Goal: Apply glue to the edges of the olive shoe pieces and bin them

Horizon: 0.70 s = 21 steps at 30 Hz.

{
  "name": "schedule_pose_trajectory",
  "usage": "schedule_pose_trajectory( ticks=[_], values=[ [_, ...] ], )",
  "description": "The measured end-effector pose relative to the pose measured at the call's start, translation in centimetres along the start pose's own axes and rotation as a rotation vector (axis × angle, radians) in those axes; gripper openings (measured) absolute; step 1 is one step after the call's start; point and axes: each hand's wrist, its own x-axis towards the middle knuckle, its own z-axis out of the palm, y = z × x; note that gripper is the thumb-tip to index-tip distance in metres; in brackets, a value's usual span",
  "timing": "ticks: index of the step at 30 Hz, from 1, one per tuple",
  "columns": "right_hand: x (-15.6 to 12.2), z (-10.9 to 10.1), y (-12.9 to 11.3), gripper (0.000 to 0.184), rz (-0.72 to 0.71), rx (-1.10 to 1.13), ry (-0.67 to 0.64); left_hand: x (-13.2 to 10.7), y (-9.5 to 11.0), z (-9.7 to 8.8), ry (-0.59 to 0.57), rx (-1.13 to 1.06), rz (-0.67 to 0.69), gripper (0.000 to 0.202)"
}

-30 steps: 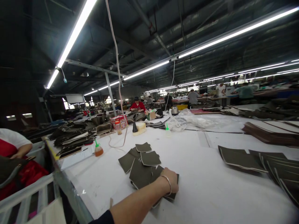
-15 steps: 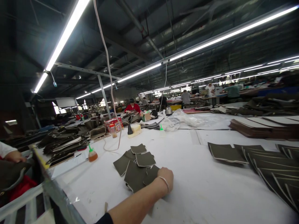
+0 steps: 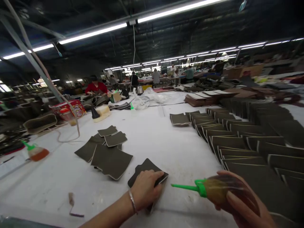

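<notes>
My left hand (image 3: 146, 187) holds a dark olive leather-like piece (image 3: 147, 164) down on the white table, fingers across its top and thumb at its near edge. A squeeze bottle (image 3: 217, 191) with a green nozzle and amber liquid, like glue, lies in my right hand (image 3: 249, 205), fingers wrapped round it. Its nozzle points left, close to the held piece's right edge, without touching it. Several similar loose pieces (image 3: 111, 160) overlap to the left of my left hand.
Rows of overlapping dark pieces (image 3: 228, 139) cover the table's right side, with a brown stack (image 3: 199, 99) behind. Another green-nozzled bottle (image 3: 38, 153) stands at left. A hanging hose (image 3: 44, 68) reaches the table. A yellowish block (image 3: 102, 112) and clear plastic (image 3: 149, 98) lie farther back.
The view has swung right. My left hand has drawn one dark piece apart from the loose pile. My right hand has come into view gripping the bottle.
</notes>
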Motion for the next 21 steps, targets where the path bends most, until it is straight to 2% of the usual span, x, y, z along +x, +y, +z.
schedule_pose_trajectory(
  ticks=[3,6,9,18,21],
  values=[
    [0.0,1.5,-2.1,0.062,-0.108,-0.290,0.041,0.2,-0.7,-0.1,-0.008,-0.060,0.028,0.045],
    [-0.6,4.0,-3.3,0.055,-0.229,-0.541,0.091,0.3,-0.9,-0.5,0.006,-0.044,0.065,0.040],
    [-1.0,5.5,-3.5,0.050,-0.328,-0.696,0.073,0.2,-0.8,-0.6,0.015,-0.023,0.084,0.037],
    [-0.7,6.9,-3.8,0.036,-0.637,-0.953,-0.067,0.4,-1.1,-0.1,0.005,-0.035,0.111,0.041],
    [-0.8,7.3,-4.0,0.034,-0.671,-0.992,-0.117,0.5,-1.0,0.1,0.007,-0.061,0.116,0.041]
  ],
)
